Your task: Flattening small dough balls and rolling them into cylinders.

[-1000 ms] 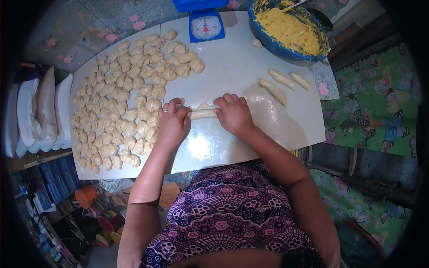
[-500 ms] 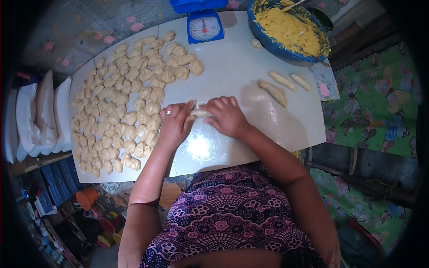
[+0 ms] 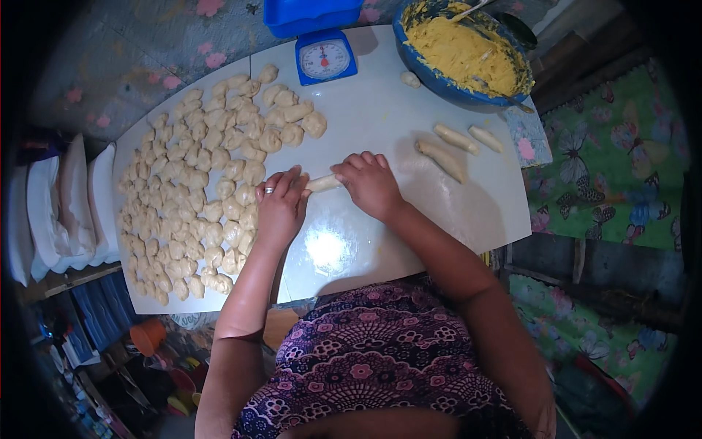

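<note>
A short pale dough roll (image 3: 322, 184) lies on the table between my two hands. My left hand (image 3: 282, 208) is closed over its left end, a ring on one finger. The fingers of my right hand (image 3: 370, 184) curl over the other end, so both tips of the roll are hidden. Left of my hands, many dough balls (image 3: 197, 179) cover the table, some touching one another. To the right rest several finished-looking rolls, the biggest one (image 3: 442, 161) lying nearest to me.
A blue dial scale (image 3: 325, 58) stands at the table's far edge. Beside it, a blue bowl (image 3: 409, 55) holds yellow filling and a spoon. One small dough piece (image 3: 410, 79) sits by the bowl. White packed bags (image 3: 101, 201) lean left of the white table (image 3: 468, 212).
My hands have moved slightly apart along the roll, and more of its middle shows. The whole view has shifted a little.
</note>
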The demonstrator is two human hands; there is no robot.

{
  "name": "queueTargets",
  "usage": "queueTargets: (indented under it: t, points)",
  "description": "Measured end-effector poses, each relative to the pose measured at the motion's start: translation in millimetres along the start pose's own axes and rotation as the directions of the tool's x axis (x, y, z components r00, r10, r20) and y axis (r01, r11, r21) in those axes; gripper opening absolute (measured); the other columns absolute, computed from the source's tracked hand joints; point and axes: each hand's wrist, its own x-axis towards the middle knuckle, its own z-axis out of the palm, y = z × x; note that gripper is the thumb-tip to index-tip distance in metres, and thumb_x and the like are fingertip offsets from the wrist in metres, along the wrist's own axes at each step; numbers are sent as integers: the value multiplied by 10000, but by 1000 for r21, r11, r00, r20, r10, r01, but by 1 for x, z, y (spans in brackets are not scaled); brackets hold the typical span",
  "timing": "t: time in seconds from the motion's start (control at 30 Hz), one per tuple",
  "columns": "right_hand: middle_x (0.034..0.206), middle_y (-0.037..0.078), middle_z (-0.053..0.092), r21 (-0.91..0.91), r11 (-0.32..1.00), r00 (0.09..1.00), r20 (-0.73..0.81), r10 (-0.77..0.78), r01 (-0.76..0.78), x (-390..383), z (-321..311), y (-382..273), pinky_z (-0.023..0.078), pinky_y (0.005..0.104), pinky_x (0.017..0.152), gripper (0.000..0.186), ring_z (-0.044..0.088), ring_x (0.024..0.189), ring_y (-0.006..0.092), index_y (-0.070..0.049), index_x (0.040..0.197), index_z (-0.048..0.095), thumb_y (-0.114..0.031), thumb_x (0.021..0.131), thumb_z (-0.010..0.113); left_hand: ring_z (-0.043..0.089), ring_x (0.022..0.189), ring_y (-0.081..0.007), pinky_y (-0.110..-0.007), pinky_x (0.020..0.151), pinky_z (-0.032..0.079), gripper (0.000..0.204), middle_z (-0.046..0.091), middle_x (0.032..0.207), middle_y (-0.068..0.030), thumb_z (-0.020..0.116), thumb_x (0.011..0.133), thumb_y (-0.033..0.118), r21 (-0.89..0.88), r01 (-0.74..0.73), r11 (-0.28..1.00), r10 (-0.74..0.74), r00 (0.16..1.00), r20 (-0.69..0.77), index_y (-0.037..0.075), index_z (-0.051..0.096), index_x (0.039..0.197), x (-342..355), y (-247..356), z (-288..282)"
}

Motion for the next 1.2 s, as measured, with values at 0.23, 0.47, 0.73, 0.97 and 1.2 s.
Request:
queueTargets:
  t: [0.23, 0.47, 0.73, 0.97, 1.2]
  points:
    - [965, 0, 605, 17, 997, 995, 59, -78, 77, 6, -6, 9, 364, 377, 889, 278, 540, 967, 198, -190, 1119, 655, -265, 854, 615, 552, 1081, -248, -409, 921, 354, 320, 622, 1177, -78, 650, 832, 170, -97, -26, 995, 41, 987, 154, 100, 644, 1143, 5, 0, -4]
    - [956, 0, 611, 62, 973, 965, -156, -209, 221, 11, -9, 22, 363, 364, 878, 260, 539, 966, 202, -186, 1120, 659, -221, 867, 609, 559, 1080, -259, -410, 928, 362, 314, 627, 1169, -93, 624, 836, 112, -85, 54, 995, -48, 996, 69, 89, 638, 1150, 17, 3, -2]
    - [963, -4, 613, 49, 998, 986, -161, -32, 40, 18, -14, 37, 359, 391, 898, 246, 532, 997, 205, -198, 1087, 674, -234, 849, 625, 566, 1077, -250, -411, 925, 370, 317, 633, 1169, -81, 637, 850, 146, 4, 182, 983, -181, 983, -39, 104, 642, 1164, 22, 2, 3]
    - [977, 3, 618, 22, 993, 994, -4, 113, -113, 26, -17, 53, 361, 404, 916, 246, 533, 1004, 218, -194, 1090, 669, -201, 848, 621, 582, 1023, -254, -403, 901, 376, 278, 650, 1115, -70, 631, 847, 157, 11, 174, 985, -174, 985, -20, 106, 647, 1119, 28, -10, 11]
    - [952, 20, 631, 167, 965, 979, -63, -195, 203, 33, -9, 41, 369, 392, 900, 233, 555, 965, 221, -170, 1061, 685, -205, 832, 659, 593, 993, -261, -403, 876, 389, 250, 669, 1032, -65, 625, 840, 137, -66, 48, 997, -46, 999, 25, 111, 665, 1085, 36, 3, 11]
